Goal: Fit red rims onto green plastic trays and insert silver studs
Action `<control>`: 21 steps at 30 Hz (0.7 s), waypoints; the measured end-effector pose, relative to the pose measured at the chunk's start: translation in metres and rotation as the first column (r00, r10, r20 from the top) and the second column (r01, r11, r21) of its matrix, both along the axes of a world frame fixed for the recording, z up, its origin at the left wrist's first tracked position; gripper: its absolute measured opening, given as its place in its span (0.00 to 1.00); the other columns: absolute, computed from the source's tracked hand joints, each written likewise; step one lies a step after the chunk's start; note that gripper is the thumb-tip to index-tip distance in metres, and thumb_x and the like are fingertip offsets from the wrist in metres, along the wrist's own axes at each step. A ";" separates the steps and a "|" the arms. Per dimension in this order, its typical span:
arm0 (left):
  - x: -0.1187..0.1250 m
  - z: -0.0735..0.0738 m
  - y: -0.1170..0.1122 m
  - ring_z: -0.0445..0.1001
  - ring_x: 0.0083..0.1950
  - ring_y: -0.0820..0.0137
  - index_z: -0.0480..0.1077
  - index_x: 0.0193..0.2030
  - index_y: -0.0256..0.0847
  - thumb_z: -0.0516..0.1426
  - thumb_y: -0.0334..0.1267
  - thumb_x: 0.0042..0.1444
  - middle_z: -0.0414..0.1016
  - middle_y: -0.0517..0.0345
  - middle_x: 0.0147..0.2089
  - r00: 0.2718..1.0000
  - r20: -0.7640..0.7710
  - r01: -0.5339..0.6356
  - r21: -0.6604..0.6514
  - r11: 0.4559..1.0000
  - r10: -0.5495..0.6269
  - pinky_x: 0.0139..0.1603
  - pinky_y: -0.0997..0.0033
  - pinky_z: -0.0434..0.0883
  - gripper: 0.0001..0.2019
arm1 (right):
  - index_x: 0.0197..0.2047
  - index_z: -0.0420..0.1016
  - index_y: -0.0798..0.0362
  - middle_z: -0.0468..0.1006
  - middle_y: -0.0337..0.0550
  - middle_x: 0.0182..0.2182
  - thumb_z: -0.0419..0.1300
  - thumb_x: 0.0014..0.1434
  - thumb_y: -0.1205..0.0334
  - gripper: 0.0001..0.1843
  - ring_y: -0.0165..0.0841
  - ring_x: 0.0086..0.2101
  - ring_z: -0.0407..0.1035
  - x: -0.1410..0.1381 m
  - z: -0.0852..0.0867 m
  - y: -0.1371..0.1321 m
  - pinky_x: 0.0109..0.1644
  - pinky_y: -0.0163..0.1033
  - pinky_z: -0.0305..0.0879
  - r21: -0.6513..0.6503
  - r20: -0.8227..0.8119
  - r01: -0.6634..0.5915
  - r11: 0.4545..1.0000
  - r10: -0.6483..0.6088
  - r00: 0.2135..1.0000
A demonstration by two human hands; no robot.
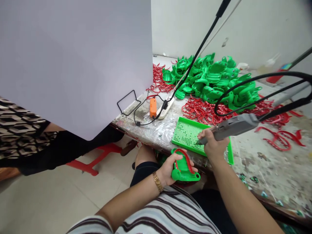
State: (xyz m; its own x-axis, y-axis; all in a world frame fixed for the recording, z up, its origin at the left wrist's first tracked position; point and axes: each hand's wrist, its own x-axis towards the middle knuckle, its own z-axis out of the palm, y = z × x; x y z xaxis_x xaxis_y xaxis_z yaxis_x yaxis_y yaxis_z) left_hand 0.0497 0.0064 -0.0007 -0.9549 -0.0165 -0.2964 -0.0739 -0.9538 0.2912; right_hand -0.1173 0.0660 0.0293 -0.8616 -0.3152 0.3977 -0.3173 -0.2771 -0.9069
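Under right hand (pixel 214 144), perforated green tray (pixel 187 135)

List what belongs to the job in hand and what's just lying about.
In use:
left hand gripping green moulded plastic piece with red strip
right hand holding grey corded power tool
green perforated plastic tray

Lying about:
white power strip
black bent-wire frame

- the perforated tray (pixel 187 135) is showing bright green;
- the moulded piece (pixel 187 173) is showing green beneath a red strip (pixel 185 159);
- the handheld tool (pixel 231 127) is showing grey;
- the shirt (pixel 165 214) is showing white with dark stripes;
- the co-worker's top (pixel 19 130) is showing a black-and-beige geometric pattern
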 end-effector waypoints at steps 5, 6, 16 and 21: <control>-0.002 0.001 -0.007 0.78 0.38 0.56 0.64 0.48 0.41 0.60 0.43 0.43 0.76 0.51 0.35 0.999 0.028 -0.015 -0.024 1.000 0.016 0.46 0.55 0.68 0.24 | 0.26 0.65 0.58 0.69 0.39 0.18 0.65 0.50 0.51 0.19 0.30 0.20 0.68 -0.004 -0.008 -0.007 0.29 0.38 0.69 0.068 -0.008 0.043 0.997 -0.042 0.999; -0.002 0.001 -0.008 0.78 0.38 0.56 0.64 0.48 0.41 0.61 0.43 0.42 0.76 0.52 0.34 0.999 0.030 -0.018 -0.018 1.000 0.018 0.46 0.55 0.68 0.24 | 0.27 0.65 0.58 0.70 0.39 0.18 0.65 0.50 0.51 0.19 0.30 0.20 0.68 -0.005 -0.008 -0.008 0.28 0.38 0.69 0.082 -0.009 0.047 0.996 -0.047 0.999; -0.006 0.001 -0.010 0.78 0.41 0.57 0.67 0.46 0.41 0.61 0.40 0.44 0.77 0.53 0.35 0.999 0.029 -0.037 0.045 0.998 0.036 0.50 0.50 0.67 0.21 | 0.25 0.67 0.60 0.71 0.43 0.18 0.65 0.49 0.50 0.20 0.30 0.20 0.68 -0.005 -0.010 -0.009 0.27 0.35 0.68 0.185 -0.016 0.069 0.980 -0.067 0.998; -0.006 0.001 -0.010 0.78 0.42 0.56 0.67 0.48 0.41 0.61 0.40 0.43 0.77 0.53 0.36 0.999 0.022 -0.045 0.041 0.998 0.044 0.50 0.50 0.67 0.22 | 0.22 0.67 0.59 0.70 0.42 0.17 0.64 0.50 0.52 0.19 0.29 0.20 0.67 -0.006 -0.012 -0.009 0.27 0.35 0.67 0.176 -0.018 0.056 0.983 -0.053 0.998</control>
State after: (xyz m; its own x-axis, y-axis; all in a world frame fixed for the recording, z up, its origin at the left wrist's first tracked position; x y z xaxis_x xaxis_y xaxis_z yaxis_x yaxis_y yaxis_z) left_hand 0.0439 -0.0040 0.0001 -0.9470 -0.0464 -0.3180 -0.0366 -0.9675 0.2502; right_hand -0.1237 0.0568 0.0170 -0.8744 -0.3343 0.3516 -0.3400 -0.0948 -0.9356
